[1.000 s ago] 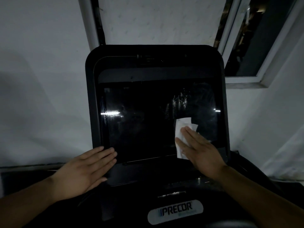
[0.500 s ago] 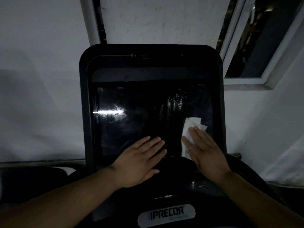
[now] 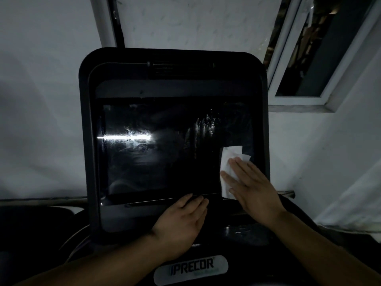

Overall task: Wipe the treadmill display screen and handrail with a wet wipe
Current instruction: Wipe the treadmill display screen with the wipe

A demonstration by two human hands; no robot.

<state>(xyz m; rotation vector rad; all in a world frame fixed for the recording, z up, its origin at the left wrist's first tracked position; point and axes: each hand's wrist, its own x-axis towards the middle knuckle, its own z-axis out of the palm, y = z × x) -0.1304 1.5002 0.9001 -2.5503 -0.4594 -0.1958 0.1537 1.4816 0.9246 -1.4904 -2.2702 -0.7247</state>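
Note:
The dark treadmill display screen (image 3: 160,153) fills the middle of the view in a black console frame (image 3: 86,141), with wet streaks and a bright reflected light bar on its left half. My right hand (image 3: 249,188) lies flat with fingers together, pressing a white wet wipe (image 3: 229,159) against the screen's lower right corner. My left hand (image 3: 181,223) rests flat, fingers together, on the console just under the screen's bottom edge, holding nothing. No handrail can be made out in the dim light.
A white PRECOR label (image 3: 191,269) sits on the console at the bottom. A white wall (image 3: 41,100) stands behind, and a white-framed window (image 3: 309,58) is at the upper right. The area is very dim.
My left hand slid from the console's lower left across the screen to just below its bottom edge, near my right hand. The right hand and wipe stayed at the screen's lower right corner.

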